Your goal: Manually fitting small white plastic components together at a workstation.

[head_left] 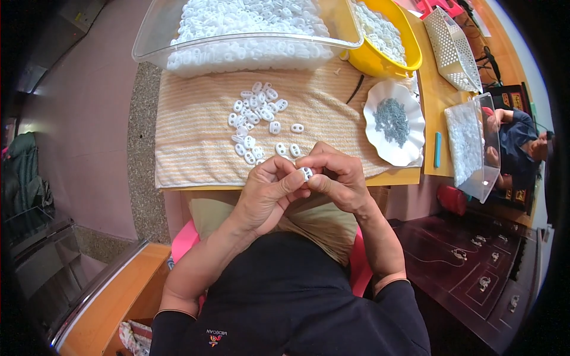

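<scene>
Both my hands meet just off the near edge of the towel-covered table. A small white oval plastic piece with two holes [306,172] is pinched between them. My left hand [267,194] grips it from the left with thumb and fingers. The thumb and fingertips of my right hand [339,178] close on its other side. Beyond my hands lies a loose pile of similar white two-holed pieces [254,113], with a few set apart nearer me. On the right, a white scalloped plate [383,153] holds many tiny grey parts, too small to name.
A clear bin [243,40] full of white pieces stands at the back, beside a yellow tub [414,62] of pale pieces. Right of the plate are a teal stick [438,149], a perforated white basket [454,50] and another clear box [488,172]. A dark strip [355,89] lies on the striped towel [196,118].
</scene>
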A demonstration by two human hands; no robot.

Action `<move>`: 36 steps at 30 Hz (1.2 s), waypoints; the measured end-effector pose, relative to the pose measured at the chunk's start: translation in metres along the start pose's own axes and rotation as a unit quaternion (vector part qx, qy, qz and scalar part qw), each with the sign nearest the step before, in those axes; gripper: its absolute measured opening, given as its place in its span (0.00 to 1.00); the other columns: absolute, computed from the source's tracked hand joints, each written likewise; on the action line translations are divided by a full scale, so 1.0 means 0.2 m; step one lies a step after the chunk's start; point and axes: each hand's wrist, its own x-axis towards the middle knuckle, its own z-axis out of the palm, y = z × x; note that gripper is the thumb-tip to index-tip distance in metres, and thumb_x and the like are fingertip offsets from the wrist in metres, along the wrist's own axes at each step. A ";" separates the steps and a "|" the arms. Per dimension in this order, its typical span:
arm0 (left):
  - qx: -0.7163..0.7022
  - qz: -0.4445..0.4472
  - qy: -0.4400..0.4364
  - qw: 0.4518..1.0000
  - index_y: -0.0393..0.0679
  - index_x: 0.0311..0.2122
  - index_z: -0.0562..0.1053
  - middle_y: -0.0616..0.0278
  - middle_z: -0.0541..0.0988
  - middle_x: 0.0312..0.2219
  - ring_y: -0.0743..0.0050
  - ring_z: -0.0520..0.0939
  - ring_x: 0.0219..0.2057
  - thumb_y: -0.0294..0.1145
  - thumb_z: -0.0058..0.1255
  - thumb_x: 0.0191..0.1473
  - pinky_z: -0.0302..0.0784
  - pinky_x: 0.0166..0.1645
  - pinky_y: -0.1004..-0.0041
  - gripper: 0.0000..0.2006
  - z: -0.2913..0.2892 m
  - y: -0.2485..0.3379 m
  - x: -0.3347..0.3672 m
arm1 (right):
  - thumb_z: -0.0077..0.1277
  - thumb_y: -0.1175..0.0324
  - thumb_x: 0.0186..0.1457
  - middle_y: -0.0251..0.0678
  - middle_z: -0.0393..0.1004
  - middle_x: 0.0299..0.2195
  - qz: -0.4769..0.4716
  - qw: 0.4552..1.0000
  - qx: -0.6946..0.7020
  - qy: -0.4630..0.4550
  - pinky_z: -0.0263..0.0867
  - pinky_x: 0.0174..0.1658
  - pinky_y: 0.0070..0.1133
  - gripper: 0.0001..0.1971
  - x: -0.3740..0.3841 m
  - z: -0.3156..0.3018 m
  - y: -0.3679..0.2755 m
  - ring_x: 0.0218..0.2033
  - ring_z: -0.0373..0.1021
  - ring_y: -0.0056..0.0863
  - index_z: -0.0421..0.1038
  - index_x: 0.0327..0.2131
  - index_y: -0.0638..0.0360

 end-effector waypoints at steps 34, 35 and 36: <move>0.029 -0.005 0.012 0.999 0.41 0.33 0.69 0.57 0.78 0.33 0.76 0.79 0.31 0.30 0.50 0.58 0.81 0.39 0.73 0.05 0.05 0.02 0.00 | 0.53 0.79 0.53 0.32 0.73 0.29 0.050 0.987 -0.020 0.148 0.71 0.35 0.17 0.05 0.05 -0.19 -0.17 0.29 0.72 0.18 0.70 0.34 0.65; 0.036 -0.009 0.013 0.999 0.41 0.33 0.70 0.58 0.78 0.33 0.77 0.79 0.31 0.29 0.50 0.57 0.81 0.38 0.74 0.04 0.04 0.02 -0.01 | 0.53 0.78 0.54 0.31 0.74 0.28 0.039 0.982 -0.049 0.177 0.71 0.34 0.17 0.05 0.08 -0.23 -0.20 0.29 0.72 0.18 0.71 0.35 0.65; 0.043 -0.012 0.014 0.999 0.41 0.33 0.70 0.58 0.78 0.33 0.79 0.79 0.31 0.29 0.51 0.57 0.81 0.38 0.75 0.04 0.04 0.01 -0.01 | 0.55 0.74 0.54 0.29 0.73 0.25 0.048 0.972 -0.081 0.215 0.66 0.31 0.13 0.05 0.11 -0.25 -0.26 0.27 0.70 0.14 0.72 0.34 0.65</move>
